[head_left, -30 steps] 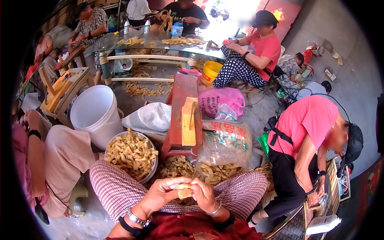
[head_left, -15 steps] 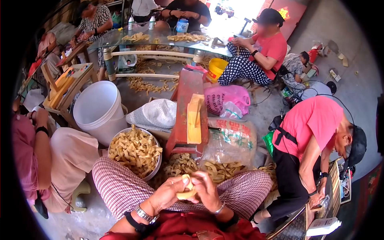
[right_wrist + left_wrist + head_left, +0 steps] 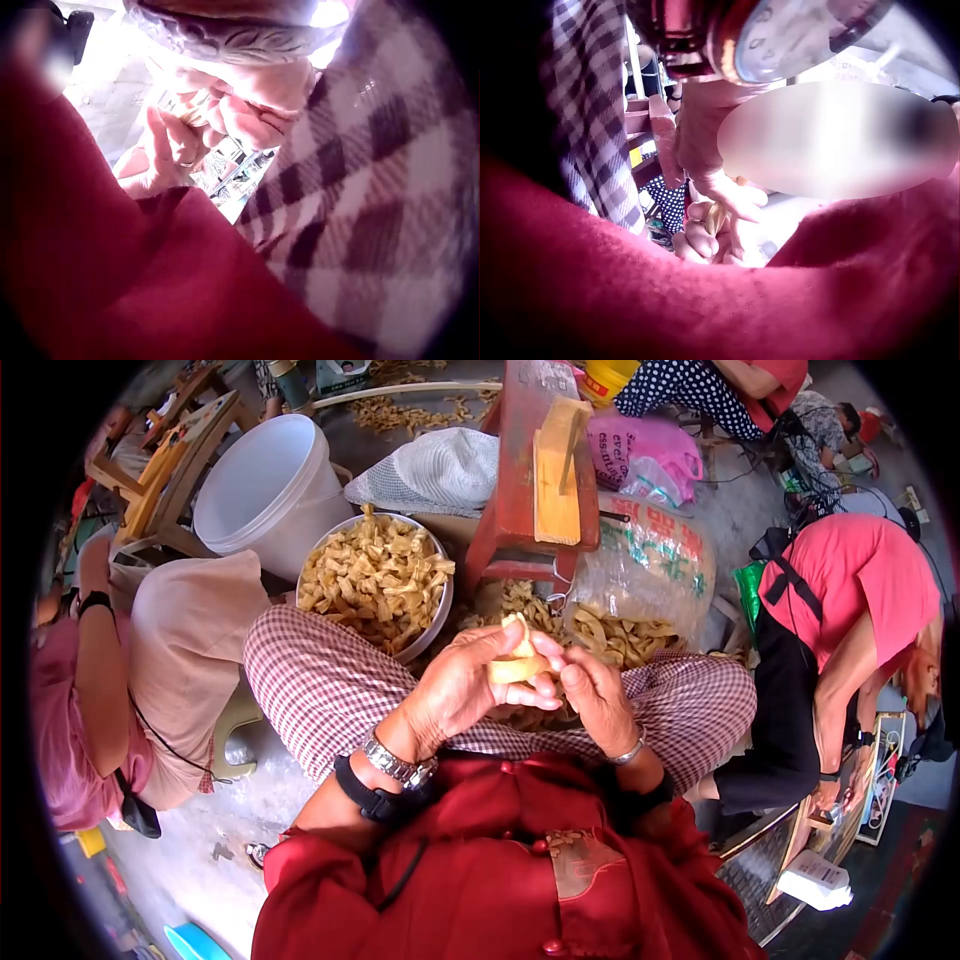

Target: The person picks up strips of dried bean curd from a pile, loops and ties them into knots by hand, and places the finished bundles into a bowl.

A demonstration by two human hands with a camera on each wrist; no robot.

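Observation:
In the head view a pale yellow folded strip (image 3: 516,666) is between both hands above the lap. My left hand (image 3: 462,685) pinches it between thumb and fingers, its lower fingers extended beneath. Against the strip's right side rests my right hand (image 3: 598,705), fingers bent toward it, fingertips partly hidden. The left wrist view shows the strip (image 3: 715,217) small among fingers, under my left hand (image 3: 709,142). Bright light washes out the right wrist view, where my right hand (image 3: 247,105) meets the left fingers around the strip (image 3: 193,114).
A bowl of similar yellow pieces (image 3: 378,575) stands beyond the left knee, beside a white bucket (image 3: 262,485). Ahead is a red bench (image 3: 515,470) with a wooden block (image 3: 557,485). A plastic sack (image 3: 650,575) lies right of it. People sit on both sides.
The head view has tilted downward, showing more of the red shirt. The left hand has turned, its lower fingers now extended; the right has shifted lower along the strip's side.

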